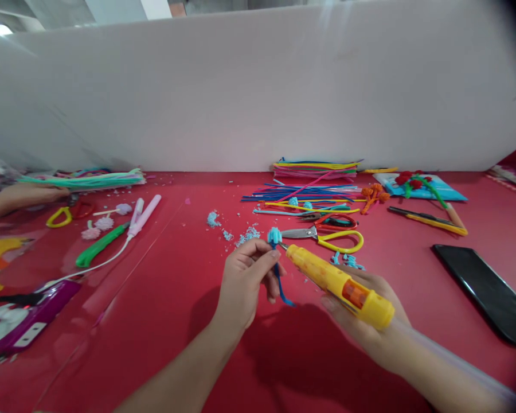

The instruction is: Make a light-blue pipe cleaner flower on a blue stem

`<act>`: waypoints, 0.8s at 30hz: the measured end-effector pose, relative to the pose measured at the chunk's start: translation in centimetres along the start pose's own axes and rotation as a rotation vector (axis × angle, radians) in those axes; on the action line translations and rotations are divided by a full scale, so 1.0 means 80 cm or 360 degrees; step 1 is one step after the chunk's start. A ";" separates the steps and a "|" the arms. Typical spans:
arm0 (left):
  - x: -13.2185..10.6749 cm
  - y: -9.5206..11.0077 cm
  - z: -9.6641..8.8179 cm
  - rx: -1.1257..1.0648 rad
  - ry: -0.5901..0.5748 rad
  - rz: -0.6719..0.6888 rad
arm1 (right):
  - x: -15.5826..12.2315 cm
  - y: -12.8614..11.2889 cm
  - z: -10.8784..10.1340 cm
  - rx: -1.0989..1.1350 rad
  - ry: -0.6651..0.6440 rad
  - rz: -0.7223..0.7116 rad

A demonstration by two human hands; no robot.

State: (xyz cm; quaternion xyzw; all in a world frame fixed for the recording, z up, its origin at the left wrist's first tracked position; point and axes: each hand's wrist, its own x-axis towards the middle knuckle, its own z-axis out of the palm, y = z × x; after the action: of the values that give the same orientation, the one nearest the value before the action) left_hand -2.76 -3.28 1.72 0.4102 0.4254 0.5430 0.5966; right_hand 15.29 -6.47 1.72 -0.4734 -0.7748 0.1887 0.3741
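Between the thumb and fingers of my left hand (245, 275) is a light-blue fuzzy pom-pom flower (274, 236) on a dark-blue pipe-cleaner stem (282, 287), which dangles below. My right hand (370, 327) grips a yellow hot glue gun (327, 275), its metal nozzle pointing at the flower's underside, close to my left fingertips. Whether the nozzle touches the flower I cannot tell. Just behind lie scissors with yellow handles (341, 241) and red-handled pliers (333, 221). Light-blue fuzz clippings (248, 235) are scattered beyond my left hand.
Bundles of pipe cleaners (313, 170) lie by the white partition (258, 92). To the right are a black phone (481, 292) and a utility knife (430, 221). At left, another person's hand (38, 195) is near a pink hair straightener (144, 218), a purple power strip (34, 321) and another yellow glue gun (0, 258).
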 end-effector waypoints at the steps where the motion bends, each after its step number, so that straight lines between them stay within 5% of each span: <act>1: 0.001 0.001 -0.002 0.0032 0.0030 0.0040 | 0.002 0.001 0.000 -0.0065 -0.0041 0.0027; 6: 0.003 0.008 -0.005 0.0104 0.0129 0.0136 | 0.006 0.017 0.012 -0.0445 -0.0294 0.0122; 13: -0.002 0.008 0.003 0.0198 -0.0040 -0.0061 | 0.003 0.025 0.025 -0.0652 -0.0582 0.0083; 17: -0.003 0.008 0.005 0.0255 -0.0119 -0.0068 | 0.014 0.030 -0.001 -0.0643 -0.0452 0.0047; 20: -0.003 0.007 0.007 0.0251 -0.0152 -0.0027 | 0.025 0.047 -0.030 -0.0971 -0.0301 0.0193; 24: -0.003 0.004 0.007 0.0198 -0.0218 -0.0064 | 0.029 0.071 -0.045 -0.1244 -0.0459 0.0318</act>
State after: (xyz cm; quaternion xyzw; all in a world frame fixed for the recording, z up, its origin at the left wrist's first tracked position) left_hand -2.36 -3.55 2.16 0.4743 0.4246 0.4741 0.6083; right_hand 20.77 -1.92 1.34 -0.6211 -0.7828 -0.0194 0.0344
